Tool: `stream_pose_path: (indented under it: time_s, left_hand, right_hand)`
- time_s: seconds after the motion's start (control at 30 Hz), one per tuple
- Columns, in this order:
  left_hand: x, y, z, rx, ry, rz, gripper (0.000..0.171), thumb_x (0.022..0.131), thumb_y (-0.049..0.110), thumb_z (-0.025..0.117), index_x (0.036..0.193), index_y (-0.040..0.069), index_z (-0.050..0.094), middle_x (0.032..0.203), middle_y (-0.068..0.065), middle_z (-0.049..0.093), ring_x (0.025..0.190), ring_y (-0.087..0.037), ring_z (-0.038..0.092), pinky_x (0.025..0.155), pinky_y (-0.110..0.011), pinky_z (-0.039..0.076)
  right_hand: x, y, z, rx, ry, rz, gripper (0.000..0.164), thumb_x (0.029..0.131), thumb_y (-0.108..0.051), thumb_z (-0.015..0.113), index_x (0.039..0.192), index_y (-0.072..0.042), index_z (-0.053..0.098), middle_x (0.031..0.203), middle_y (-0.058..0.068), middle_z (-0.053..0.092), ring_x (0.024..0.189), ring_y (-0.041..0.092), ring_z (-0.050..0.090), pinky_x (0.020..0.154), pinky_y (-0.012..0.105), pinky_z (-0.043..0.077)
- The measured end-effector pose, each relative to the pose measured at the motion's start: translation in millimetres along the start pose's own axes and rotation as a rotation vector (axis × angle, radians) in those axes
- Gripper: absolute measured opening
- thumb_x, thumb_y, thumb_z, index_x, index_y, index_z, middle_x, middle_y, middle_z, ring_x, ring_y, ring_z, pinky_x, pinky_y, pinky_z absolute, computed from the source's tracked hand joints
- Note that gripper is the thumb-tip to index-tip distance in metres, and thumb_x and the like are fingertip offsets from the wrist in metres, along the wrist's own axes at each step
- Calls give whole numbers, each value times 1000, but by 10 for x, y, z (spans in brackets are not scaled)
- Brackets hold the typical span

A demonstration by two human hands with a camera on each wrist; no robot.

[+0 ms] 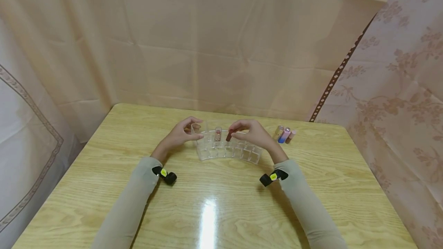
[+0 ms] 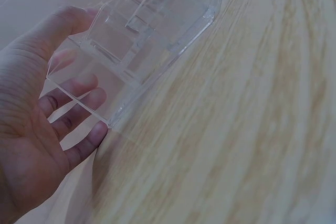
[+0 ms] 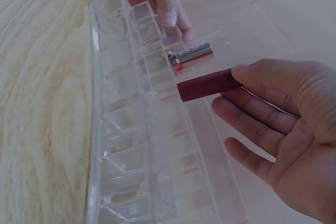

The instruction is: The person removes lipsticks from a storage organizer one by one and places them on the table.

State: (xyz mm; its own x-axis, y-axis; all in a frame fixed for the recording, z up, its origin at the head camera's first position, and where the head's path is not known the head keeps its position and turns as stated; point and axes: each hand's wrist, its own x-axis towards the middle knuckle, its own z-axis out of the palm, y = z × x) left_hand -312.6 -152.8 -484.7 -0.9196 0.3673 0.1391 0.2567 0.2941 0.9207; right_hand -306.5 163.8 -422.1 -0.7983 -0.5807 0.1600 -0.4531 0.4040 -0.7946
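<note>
A clear, curved lipstick organizer (image 1: 211,153) with stepped rows of compartments stands near the back of the table. My left hand (image 1: 180,133) grips its left end, thumb at the upper edge and fingers behind the side wall (image 2: 84,74). Between the thumb and fingertips of my right hand (image 1: 255,133) is a dark red lipstick tube (image 3: 205,85), pinched by one end. Its other end points down over the organizer's back row. Just left of it, a clear-cased lipstick (image 1: 218,134) with a reddish part stands in that row.
Right of my right hand is a small group on the table: a clear and gold tube (image 1: 279,130), a pink and blue tube (image 1: 284,135) and a pinkish-brown tube (image 1: 290,136). A beige curtain (image 1: 214,49) hangs behind the wooden table (image 1: 235,203).
</note>
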Motion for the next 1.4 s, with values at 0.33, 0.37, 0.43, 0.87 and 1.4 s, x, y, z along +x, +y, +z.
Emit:
stream_pose_path:
  time_s: [0.33, 0.37, 0.43, 0.87, 1.4]
  left_hand:
    - [-14, 18, 7, -9, 2, -1, 56, 88, 12, 80, 139, 6, 56, 131, -26, 63, 113, -39, 58, 92, -39, 44]
    - [-16, 21, 8, -11, 2, -1, 57, 89, 11, 80, 140, 5, 56, 132, -27, 63, 114, -40, 58, 92, -40, 44]
    - [-19, 26, 9, -14, 0, 1, 58, 89, 10, 79, 141, 4, 55, 133, -28, 62, 116, -42, 57, 93, -42, 44]
    - [-12, 18, -11, 11, -3, -7, 53, 89, 18, 81, 137, 10, 59, 130, -20, 66, 113, -34, 59, 93, -39, 44]
    - [67, 205, -133, 20, -156, -108, 56, 86, 16, 82, 135, 7, 55, 128, -21, 58, 107, -31, 52, 90, -38, 41]
  right_hand:
    - [-40, -72, -161, 59, -15, -2, 20, 95, -8, 72, 114, -3, 73, 107, 15, 77, 105, 28, 71, 93, 34, 56]
    - [-47, -79, -179, 62, -15, 0, 20, 95, -8, 72, 114, -3, 73, 107, 15, 76, 105, 27, 72, 92, 33, 56]
    - [-59, -97, -214, 64, -14, 2, 20, 95, -8, 71, 114, -3, 73, 109, 16, 76, 105, 27, 72, 90, 31, 56]
    - [-191, -97, -464, 106, 49, 69, 27, 94, -8, 72, 119, 1, 70, 115, 19, 72, 102, 12, 69, 90, 26, 56]
    - [-325, -34, -677, 110, 143, 37, 24, 94, -10, 73, 116, 0, 71, 114, 17, 72, 101, 9, 68, 89, 23, 55]
